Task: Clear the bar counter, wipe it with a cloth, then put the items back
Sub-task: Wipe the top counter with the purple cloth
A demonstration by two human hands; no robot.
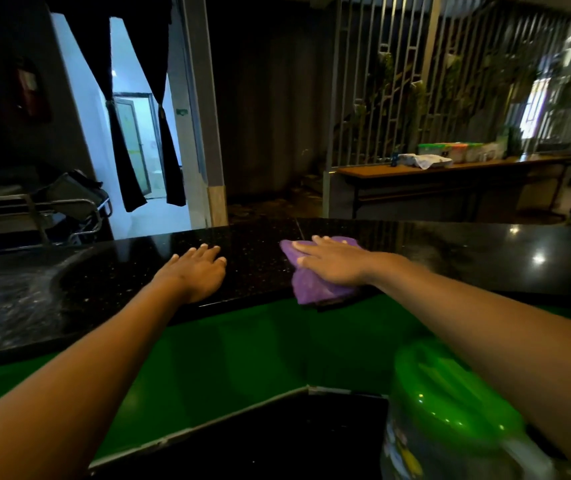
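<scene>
Right hand (334, 263) is lying flat, fingers straight and spread, pressing down on a purple cloth (315, 287). The cloth is sitting crumpled on the black speckled bar counter (252, 268), its near end reaching the counter's front edge. Left hand (195, 271) is resting palm-down on the bare counter to the left of the cloth, fingers extended and holding nothing, apart from the cloth. A green-lidded clear container (450, 410) is standing below the right forearm, on the lower level. A wooden side table (398, 170) is carrying containers in the background.
</scene>
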